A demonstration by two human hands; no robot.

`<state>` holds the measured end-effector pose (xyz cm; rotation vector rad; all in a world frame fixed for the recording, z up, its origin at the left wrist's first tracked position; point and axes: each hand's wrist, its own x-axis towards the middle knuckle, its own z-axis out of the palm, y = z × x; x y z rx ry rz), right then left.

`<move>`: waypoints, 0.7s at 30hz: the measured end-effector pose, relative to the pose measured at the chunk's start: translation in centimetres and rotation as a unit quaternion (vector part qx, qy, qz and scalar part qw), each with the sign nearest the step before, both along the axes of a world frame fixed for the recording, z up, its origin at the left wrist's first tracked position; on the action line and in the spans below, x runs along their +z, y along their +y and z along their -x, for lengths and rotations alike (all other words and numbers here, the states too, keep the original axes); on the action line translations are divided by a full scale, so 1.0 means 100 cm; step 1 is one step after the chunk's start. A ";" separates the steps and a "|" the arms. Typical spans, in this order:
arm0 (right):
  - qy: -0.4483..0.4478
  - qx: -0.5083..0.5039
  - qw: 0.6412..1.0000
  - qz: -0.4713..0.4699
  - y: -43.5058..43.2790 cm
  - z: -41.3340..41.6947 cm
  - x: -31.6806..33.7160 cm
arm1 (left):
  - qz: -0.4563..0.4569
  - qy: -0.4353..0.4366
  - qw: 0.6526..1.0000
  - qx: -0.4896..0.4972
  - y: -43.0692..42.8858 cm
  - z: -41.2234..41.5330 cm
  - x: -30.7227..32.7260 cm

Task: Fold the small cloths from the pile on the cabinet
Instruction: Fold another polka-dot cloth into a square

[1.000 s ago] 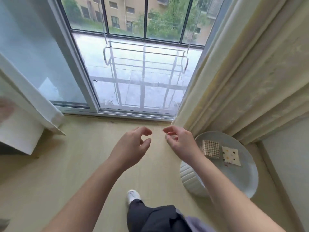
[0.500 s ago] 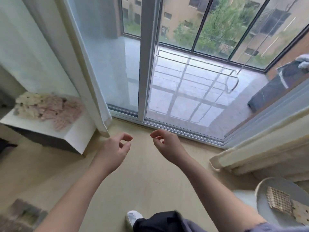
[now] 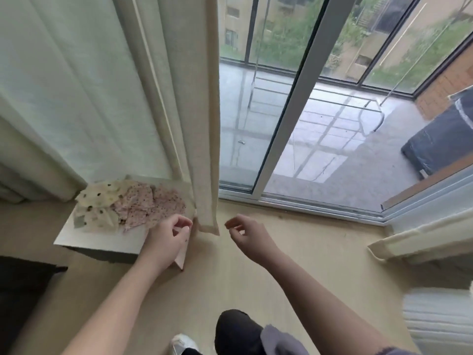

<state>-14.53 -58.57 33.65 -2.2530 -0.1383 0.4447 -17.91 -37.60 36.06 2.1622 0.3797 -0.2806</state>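
A pile of small cloths lies on the white cabinet (image 3: pixel 102 239) at the left: cream cloths with dark dots (image 3: pixel 98 202) and pink speckled cloths (image 3: pixel 151 206) beside them. My left hand (image 3: pixel 166 239) hovers over the cabinet's right front corner, just right of the pink cloths, with its fingers loosely curled and nothing in them. My right hand (image 3: pixel 245 234) hangs in the air over the floor to the right of the cabinet, thumb and fingers loosely curled and empty. Neither hand touches a cloth.
A beige curtain (image 3: pixel 204 149) hangs down to the cabinet's right edge, between my hands. Behind it is a sliding glass door (image 3: pixel 289 119) to a balcony. A white ribbed stool (image 3: pixel 437 326) stands at the lower right, a dark object (image 3: pixel 23 285) at the lower left.
The view has swung left and the cabinet with the pile has come close. My left hand has reached the cabinet's corner. Both hands stay empty.
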 end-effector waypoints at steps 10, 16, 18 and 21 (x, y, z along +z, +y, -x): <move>0.118 0.047 0.991 0.036 0.209 -0.106 -0.074 | 0.017 0.084 0.994 0.074 0.184 -0.098 -0.080; 0.166 0.072 0.978 0.099 0.311 -0.149 -0.109 | -0.012 0.154 0.986 0.061 0.282 -0.131 -0.117; 0.178 0.073 0.975 0.112 0.339 -0.161 -0.117 | -0.036 0.169 0.984 0.030 0.314 -0.149 -0.132; 0.201 0.039 0.973 0.109 0.377 -0.178 -0.141 | -0.093 0.190 0.977 -0.035 0.359 -0.181 -0.161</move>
